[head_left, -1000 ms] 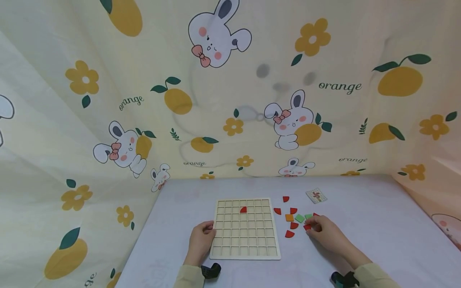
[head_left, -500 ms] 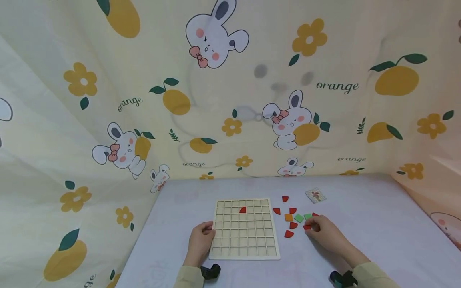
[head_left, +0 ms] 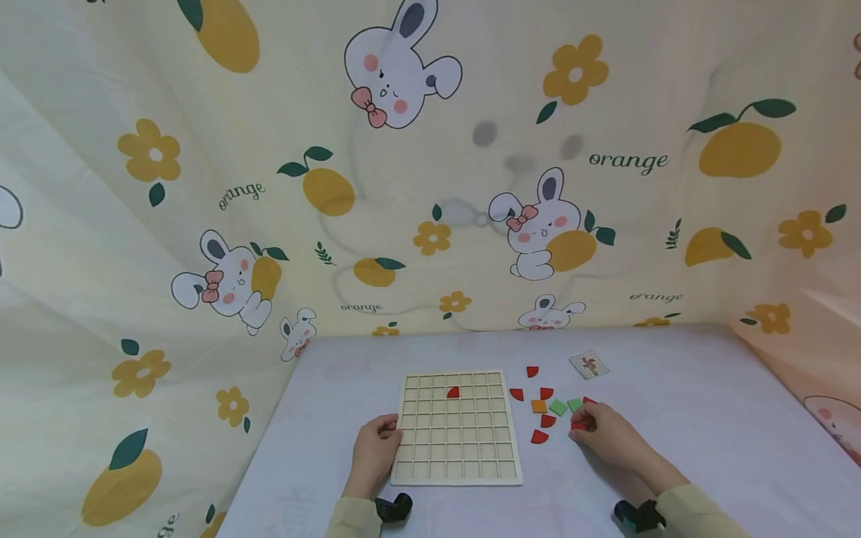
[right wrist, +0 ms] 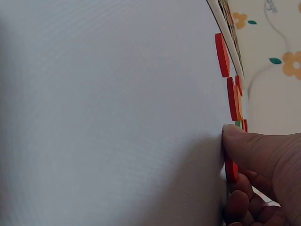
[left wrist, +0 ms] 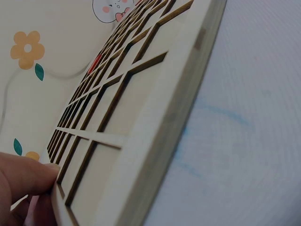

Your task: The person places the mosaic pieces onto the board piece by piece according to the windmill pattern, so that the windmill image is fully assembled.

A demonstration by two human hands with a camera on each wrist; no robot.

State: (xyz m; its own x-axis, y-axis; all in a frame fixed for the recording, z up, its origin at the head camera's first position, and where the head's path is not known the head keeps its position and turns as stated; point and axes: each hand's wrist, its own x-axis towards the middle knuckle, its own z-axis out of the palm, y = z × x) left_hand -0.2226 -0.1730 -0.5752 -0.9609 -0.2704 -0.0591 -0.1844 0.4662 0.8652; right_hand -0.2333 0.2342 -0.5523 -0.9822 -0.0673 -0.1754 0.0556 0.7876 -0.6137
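Note:
A cream board with a raised grid (head_left: 457,483) lies on the table, one red quarter-circle tile (head_left: 454,392) in a cell of its second row. My left hand (head_left: 377,452) holds the board's left edge between thumb and fingers; in the left wrist view the fingertip (left wrist: 49,172) sits at the rim. Right of the loose tiles, my right hand (head_left: 612,437) pinches a red quarter-circle tile (right wrist: 231,170) low over the cloth, with most of the tile covered in the head view. Another red tile (head_left: 589,400) shows just beyond these fingers.
Between board and right hand lie several red quarter-circle tiles (head_left: 539,437), an orange square tile (head_left: 539,406) and two green square tiles (head_left: 557,408). A small pattern card (head_left: 589,365) lies farther back. A printed curtain (head_left: 403,187) stands behind the table.
The right fingers have closed further over the red tile, which has shifted slightly right and shows less. The left hand and board stay put; the head view has drifted slightly.

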